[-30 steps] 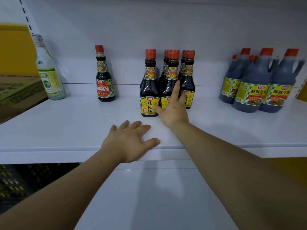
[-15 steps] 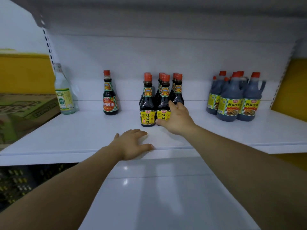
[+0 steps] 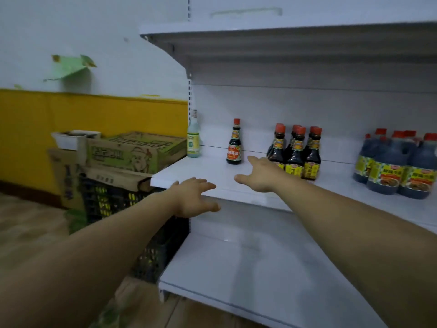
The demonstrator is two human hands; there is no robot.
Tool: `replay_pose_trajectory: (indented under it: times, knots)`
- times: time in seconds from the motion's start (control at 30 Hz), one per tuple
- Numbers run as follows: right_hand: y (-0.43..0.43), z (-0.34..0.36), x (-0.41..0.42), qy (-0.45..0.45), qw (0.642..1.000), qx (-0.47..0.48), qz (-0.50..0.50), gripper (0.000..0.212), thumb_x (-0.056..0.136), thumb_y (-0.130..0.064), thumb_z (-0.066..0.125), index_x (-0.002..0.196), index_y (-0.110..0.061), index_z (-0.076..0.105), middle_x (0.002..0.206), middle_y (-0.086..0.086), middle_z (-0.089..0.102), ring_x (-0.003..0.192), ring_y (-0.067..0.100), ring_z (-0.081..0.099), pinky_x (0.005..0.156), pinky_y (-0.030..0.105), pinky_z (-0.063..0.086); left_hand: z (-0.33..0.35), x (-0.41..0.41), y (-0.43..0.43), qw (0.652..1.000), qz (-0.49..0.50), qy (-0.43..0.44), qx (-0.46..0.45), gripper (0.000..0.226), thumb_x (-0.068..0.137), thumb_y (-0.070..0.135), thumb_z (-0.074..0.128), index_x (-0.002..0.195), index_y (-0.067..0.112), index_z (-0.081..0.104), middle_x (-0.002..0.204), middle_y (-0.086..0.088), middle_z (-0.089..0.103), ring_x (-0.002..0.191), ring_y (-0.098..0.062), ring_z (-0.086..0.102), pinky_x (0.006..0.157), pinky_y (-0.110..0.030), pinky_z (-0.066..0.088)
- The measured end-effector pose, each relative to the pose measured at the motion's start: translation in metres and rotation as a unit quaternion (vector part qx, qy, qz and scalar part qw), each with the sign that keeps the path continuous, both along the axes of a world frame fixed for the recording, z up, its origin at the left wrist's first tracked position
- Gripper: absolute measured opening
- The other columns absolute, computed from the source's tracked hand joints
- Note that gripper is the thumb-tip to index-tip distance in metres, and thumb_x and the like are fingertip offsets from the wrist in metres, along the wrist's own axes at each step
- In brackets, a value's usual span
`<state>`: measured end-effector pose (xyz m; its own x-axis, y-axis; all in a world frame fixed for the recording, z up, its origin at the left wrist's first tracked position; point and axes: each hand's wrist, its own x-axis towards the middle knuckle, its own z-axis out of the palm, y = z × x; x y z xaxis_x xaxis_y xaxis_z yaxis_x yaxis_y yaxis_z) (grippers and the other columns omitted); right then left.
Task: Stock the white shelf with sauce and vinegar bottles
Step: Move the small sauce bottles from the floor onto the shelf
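On the white shelf (image 3: 212,172) stand a clear vinegar bottle (image 3: 193,138) at the left end, one dark sauce bottle with a red label (image 3: 234,144), a cluster of several red-capped sauce bottles with yellow labels (image 3: 296,152), and large handled soy jugs (image 3: 397,166) at the right. My right hand (image 3: 261,175) hovers open over the shelf just left of the cluster, holding nothing. My left hand (image 3: 194,197) is open at the shelf's front edge, fingers spread, also empty.
Left of the shelf, green-printed cardboard boxes (image 3: 132,150) are stacked on a dark plastic crate (image 3: 142,223) holding bottles. A lower white shelf (image 3: 260,275) juts out below. Another shelf (image 3: 283,41) hangs overhead. Behind are a yellow wall panel (image 3: 82,119) and wooden floor (image 3: 26,228).
My right hand came off the yellow-label cluster and now hovers to its left. My left hand lifted slightly at the shelf edge. The view swung left and back, revealing the boxes and crate.
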<state>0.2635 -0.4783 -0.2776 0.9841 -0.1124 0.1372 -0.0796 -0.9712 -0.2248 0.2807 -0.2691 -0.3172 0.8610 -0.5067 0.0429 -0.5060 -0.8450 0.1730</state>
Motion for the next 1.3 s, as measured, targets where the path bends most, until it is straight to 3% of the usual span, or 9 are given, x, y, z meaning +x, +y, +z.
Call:
replay_pose_trajectory:
  times: [0.3,0.43,0.57,0.63,0.7,0.77,0.87,1.03,1.3]
  knots:
    - [0.150,-0.024,-0.012,0.041,0.979,-0.038,0.198,0.089,0.090,-0.066,0.047,0.156,-0.019,0.011,0.161,0.011,0.016,0.141,0.034,0.028,0.109,0.040,0.034,-0.028,-0.086,0.140,0.980,0.191,0.051,0.033,0.085,0.079,0.075,0.046,0.149,0.037,0.018,0.159,0.003,0.015,0.146,-0.024,0.012,0.114,-0.056,0.019]
    - [0.210,-0.034,-0.015,0.056,0.962,-0.032,0.264,0.085,0.092,-0.063,0.047,0.155,-0.020,0.012,0.160,0.010,0.020,0.134,0.033,0.040,0.103,0.042,0.042,-0.041,-0.114,0.179,0.962,0.265,0.057,0.039,0.082,0.082,0.069,0.049,0.150,0.034,0.019,0.159,0.002,0.017,0.145,-0.024,0.017,0.115,-0.051,0.021]
    - [0.264,-0.050,-0.007,0.082,0.939,-0.038,0.331,0.082,0.093,-0.063,0.043,0.156,-0.023,0.008,0.160,0.009,0.019,0.098,0.028,0.061,0.080,0.042,0.053,-0.060,-0.136,0.215,0.942,0.326,0.081,0.009,0.080,0.085,0.063,0.052,0.150,0.032,0.020,0.159,0.000,0.016,0.145,-0.023,0.018,0.116,-0.043,0.021]
    - [0.293,-0.062,-0.004,0.097,0.927,-0.036,0.359,0.082,0.092,-0.064,0.043,0.155,-0.025,0.008,0.161,0.009,0.016,0.079,0.026,0.054,0.066,0.037,0.047,-0.075,-0.148,0.237,0.928,0.358,0.106,0.003,0.078,0.086,0.060,0.053,0.150,0.031,0.019,0.159,0.000,0.016,0.144,-0.023,0.019,0.116,-0.041,0.022]
    - [0.327,-0.081,-0.004,0.109,0.916,-0.044,0.383,0.084,0.091,-0.065,0.044,0.156,-0.024,0.010,0.161,0.009,0.015,0.105,0.033,0.055,0.077,0.037,0.045,-0.093,-0.161,0.259,0.909,0.395,0.131,-0.019,0.078,0.086,0.059,0.054,0.150,0.032,0.020,0.159,0.001,0.015,0.144,-0.023,0.019,0.116,-0.041,0.023]
    - [0.360,-0.106,-0.007,0.117,0.905,-0.051,0.407,0.085,0.091,-0.064,0.046,0.156,-0.021,0.013,0.161,0.009,0.016,0.131,0.033,0.044,0.093,0.038,0.044,-0.113,-0.176,0.283,0.888,0.433,0.153,-0.031,0.076,0.086,0.059,0.053,0.150,0.032,0.021,0.159,0.002,0.015,0.145,-0.022,0.018,0.116,-0.039,0.022]
    - [0.408,-0.145,-0.014,0.147,0.877,-0.050,0.454,0.085,0.091,-0.061,0.049,0.156,-0.021,0.012,0.161,0.007,0.017,0.143,0.031,0.029,0.111,0.041,0.034,-0.149,-0.201,0.320,0.853,0.484,0.191,-0.045,0.076,0.086,0.058,0.054,0.150,0.031,0.022,0.158,0.000,0.019,0.144,-0.022,0.019,0.116,-0.040,0.021]
    - [0.478,-0.213,-0.026,0.217,0.831,-0.067,0.508,0.081,0.092,-0.057,0.050,0.155,-0.018,0.017,0.158,0.007,0.026,0.139,0.031,0.036,0.108,0.041,0.038,-0.212,-0.234,0.375,0.795,0.550,0.251,-0.057,0.077,0.085,0.060,0.054,0.150,0.031,0.022,0.158,0.000,0.019,0.145,-0.024,0.017,0.116,-0.043,0.020]
    - [0.562,-0.341,-0.012,0.312,0.784,-0.092,0.529,0.078,0.089,-0.058,0.050,0.152,-0.019,0.024,0.149,0.013,0.039,0.124,0.032,0.049,0.096,0.037,0.045,-0.329,-0.229,0.430,0.746,0.564,0.343,-0.090,0.078,0.086,0.060,0.052,0.150,0.030,0.019,0.159,-0.002,0.016,0.145,-0.025,0.016,0.117,-0.045,0.018]
